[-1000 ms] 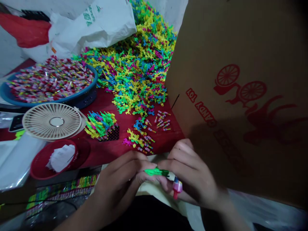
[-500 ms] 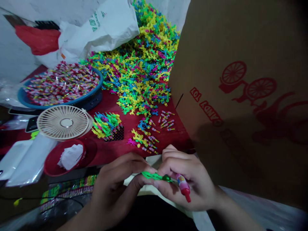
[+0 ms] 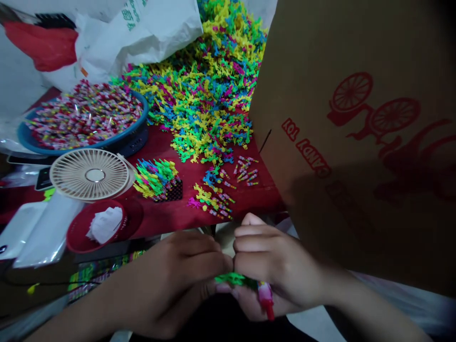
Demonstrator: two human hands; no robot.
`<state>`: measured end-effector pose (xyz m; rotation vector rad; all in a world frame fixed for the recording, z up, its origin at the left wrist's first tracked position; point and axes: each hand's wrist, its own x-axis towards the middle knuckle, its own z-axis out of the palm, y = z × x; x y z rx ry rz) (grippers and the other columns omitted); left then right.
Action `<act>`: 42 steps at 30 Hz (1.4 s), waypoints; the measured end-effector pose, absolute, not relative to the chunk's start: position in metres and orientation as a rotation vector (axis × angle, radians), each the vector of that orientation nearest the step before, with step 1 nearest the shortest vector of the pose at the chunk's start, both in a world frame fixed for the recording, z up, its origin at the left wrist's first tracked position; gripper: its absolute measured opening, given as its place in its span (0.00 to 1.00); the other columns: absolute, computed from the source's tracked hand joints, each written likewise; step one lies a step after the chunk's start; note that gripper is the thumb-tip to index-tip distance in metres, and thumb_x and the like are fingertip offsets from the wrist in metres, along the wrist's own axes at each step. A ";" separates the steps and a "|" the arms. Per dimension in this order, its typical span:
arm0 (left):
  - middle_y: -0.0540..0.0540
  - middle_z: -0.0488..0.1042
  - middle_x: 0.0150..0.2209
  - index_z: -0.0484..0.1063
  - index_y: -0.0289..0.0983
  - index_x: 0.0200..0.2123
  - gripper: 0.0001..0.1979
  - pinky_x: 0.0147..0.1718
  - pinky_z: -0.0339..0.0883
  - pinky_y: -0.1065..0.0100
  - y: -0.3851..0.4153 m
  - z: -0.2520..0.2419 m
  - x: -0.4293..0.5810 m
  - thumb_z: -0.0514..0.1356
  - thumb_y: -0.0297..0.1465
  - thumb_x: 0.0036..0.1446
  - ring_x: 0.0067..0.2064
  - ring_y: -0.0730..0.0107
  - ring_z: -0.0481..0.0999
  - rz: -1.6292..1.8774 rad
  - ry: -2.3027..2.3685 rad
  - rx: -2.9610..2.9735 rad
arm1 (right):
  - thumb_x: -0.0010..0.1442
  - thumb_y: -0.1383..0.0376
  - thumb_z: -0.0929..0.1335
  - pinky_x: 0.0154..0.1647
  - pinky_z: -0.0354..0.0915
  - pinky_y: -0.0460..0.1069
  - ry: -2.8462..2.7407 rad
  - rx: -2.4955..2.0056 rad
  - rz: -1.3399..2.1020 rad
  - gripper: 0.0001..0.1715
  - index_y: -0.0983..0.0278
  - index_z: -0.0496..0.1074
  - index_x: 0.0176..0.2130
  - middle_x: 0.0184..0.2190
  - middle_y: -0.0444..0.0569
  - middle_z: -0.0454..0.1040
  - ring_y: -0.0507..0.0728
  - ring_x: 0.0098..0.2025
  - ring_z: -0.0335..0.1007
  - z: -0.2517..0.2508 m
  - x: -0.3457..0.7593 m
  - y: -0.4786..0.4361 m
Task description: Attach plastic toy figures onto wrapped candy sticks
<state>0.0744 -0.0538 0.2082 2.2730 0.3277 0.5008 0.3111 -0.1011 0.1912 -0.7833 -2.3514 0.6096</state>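
- Head view: a person's left hand (image 3: pixel 178 278) and right hand (image 3: pixel 269 261) meet above the lap, fingertips pinching a bright green toy (image 3: pixel 232 279) between them.
- Fingers and thumbs cover much of the green toy, which sits low in front of the table's near edge; its blurred outline leaves its full shape unclear.
- Grasped in the right hand as well, a pink tube (image 3: pixel 265 299) pokes out below the fingers, red tip downward, its upper end hidden.
- Beyond the hands, loose toys and small tubes lie on a red table (image 3: pixel 156 142), near a dark rack (image 3: pixel 175 191) mostly masked by the colourful toys standing in it.
- Behind them rises a heap of toys (image 3: pixel 213 95), cut off by the top edge and partly covered by a white sack (image 3: pixel 160 35).
- At right, a cardboard box (image 3: pixel 313 85) runs out of frame; "CANDY TOY" reads clearly, while lettering below sinks into shadow.
- Packed strips under the table at left are dim, partly blocked by the left forearm.
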 end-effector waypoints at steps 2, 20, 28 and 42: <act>0.46 0.82 0.35 0.75 0.41 0.47 0.14 0.35 0.74 0.68 -0.054 0.206 0.074 0.58 0.21 0.62 0.34 0.63 0.82 0.511 0.277 2.283 | 0.70 0.64 0.66 0.34 0.58 0.53 -2.385 -0.703 0.593 0.20 0.58 0.60 0.26 0.24 0.39 0.63 0.54 0.29 0.60 0.195 0.311 -0.098; 0.46 0.77 0.28 0.72 0.38 0.44 0.07 0.31 0.69 0.66 -0.059 0.193 0.079 0.54 0.28 0.70 0.28 0.66 0.77 0.719 0.085 2.145 | 0.72 0.59 0.68 0.41 0.64 0.54 -2.372 -0.473 0.583 0.15 0.61 0.70 0.33 0.27 0.44 0.68 0.57 0.34 0.67 0.181 0.302 -0.101; 0.47 0.79 0.33 0.73 0.38 0.44 0.06 0.34 0.72 0.71 -0.049 0.184 0.076 0.57 0.33 0.73 0.33 0.69 0.79 0.887 0.398 2.152 | 0.68 0.62 0.67 0.36 0.55 0.52 -2.112 -0.754 0.809 0.10 0.62 0.69 0.34 0.25 0.41 0.64 0.54 0.30 0.60 0.199 0.311 -0.093; 0.52 0.74 0.34 0.71 0.41 0.43 0.08 0.33 0.68 0.74 -0.079 0.172 0.100 0.64 0.24 0.63 0.33 0.75 0.73 1.052 0.828 1.870 | 0.66 0.67 0.68 0.39 0.52 0.51 -1.949 -1.145 0.859 0.17 0.61 0.57 0.29 0.27 0.39 0.61 0.51 0.31 0.59 0.190 0.298 -0.107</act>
